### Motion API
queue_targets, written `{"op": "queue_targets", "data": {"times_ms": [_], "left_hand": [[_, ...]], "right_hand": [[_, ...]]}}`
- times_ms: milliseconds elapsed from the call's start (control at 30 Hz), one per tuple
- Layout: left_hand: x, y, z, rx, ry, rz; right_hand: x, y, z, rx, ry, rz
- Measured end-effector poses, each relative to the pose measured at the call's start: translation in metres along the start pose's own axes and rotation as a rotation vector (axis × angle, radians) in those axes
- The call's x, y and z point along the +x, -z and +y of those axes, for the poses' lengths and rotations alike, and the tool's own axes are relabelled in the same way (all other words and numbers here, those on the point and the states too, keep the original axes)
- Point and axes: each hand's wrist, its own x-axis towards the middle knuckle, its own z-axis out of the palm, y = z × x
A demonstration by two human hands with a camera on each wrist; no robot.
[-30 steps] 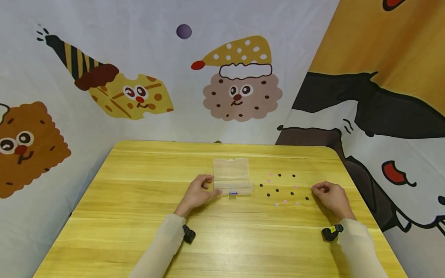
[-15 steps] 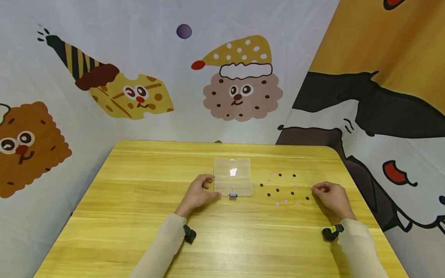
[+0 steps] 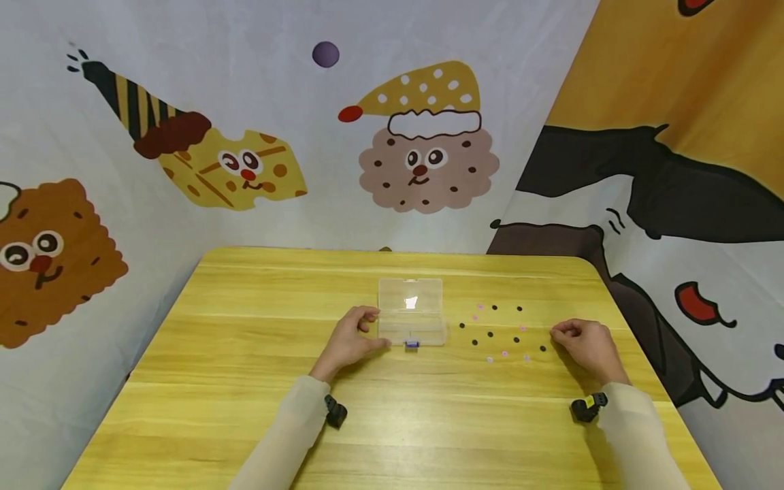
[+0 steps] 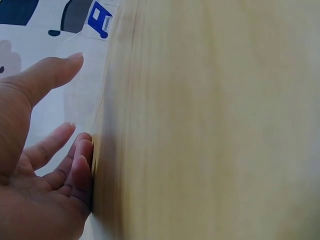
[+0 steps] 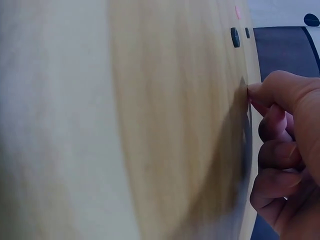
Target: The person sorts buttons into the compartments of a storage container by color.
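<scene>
In the head view a clear plastic box (image 3: 395,329) lies on the table, its lid (image 3: 398,292) swung back and a blue-marked latch (image 3: 412,345) at the front. My left hand (image 3: 346,344) holds the left end, thumb at the front corner and index finger near the hinge side. The left wrist view shows the thumb (image 4: 47,75) stretched out beside the clear plastic. To the right of several small black discs (image 3: 490,334) and pink discs (image 3: 505,354), my right hand (image 3: 589,350) rests with thumb and index tips together at the tabletop and the other fingers curled. Nothing shows between those tips.
The wooden table (image 3: 245,286) has rounded far corners. Behind it hangs a cloth (image 3: 257,61) printed with cartoon figures. A small black camera (image 3: 335,412) sits on the left wrist and another camera (image 3: 586,408) on the right.
Since a second ago the box has tipped slightly and settled, its latch lower toward the front, and the lid now shows a bright reflection. Both hands have stayed almost in place.
</scene>
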Motion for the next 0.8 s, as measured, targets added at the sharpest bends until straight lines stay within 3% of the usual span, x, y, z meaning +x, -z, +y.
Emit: {"op": "queue_targets", "data": {"times_ms": [800], "left_hand": [[0.0007, 0.0003, 0.0005, -0.013, 0.001, 0.000]], "right_hand": [[0.0020, 0.0046, -0.0022, -0.041, 0.021, -0.019]]}}
